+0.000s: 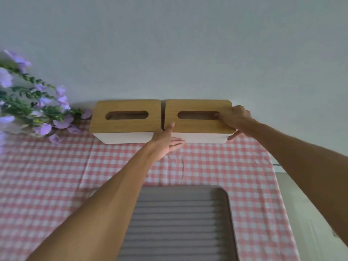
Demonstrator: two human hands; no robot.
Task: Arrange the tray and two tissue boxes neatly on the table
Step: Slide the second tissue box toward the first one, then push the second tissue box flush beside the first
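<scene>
Two white tissue boxes with wooden slotted lids stand side by side against the wall at the far edge of the table. The left tissue box (pixel 124 121) is untouched. The right tissue box (pixel 197 125) is held at both ends. My left hand (pixel 166 140) presses its front left corner, thumb on the lid, fingers flat along the white front. My right hand (pixel 238 120) grips its right end, fingers over the lid, thumb under the front corner. A grey ribbed tray (pixel 180 223) lies near me, partly under my left forearm.
A pink and white checked tablecloth (pixel 47 185) covers the table. Purple artificial flowers (pixel 37 106) lie at the far left, close to the left box. The table's right edge (pixel 278 178) drops to a pale floor. A plain wall rises behind the boxes.
</scene>
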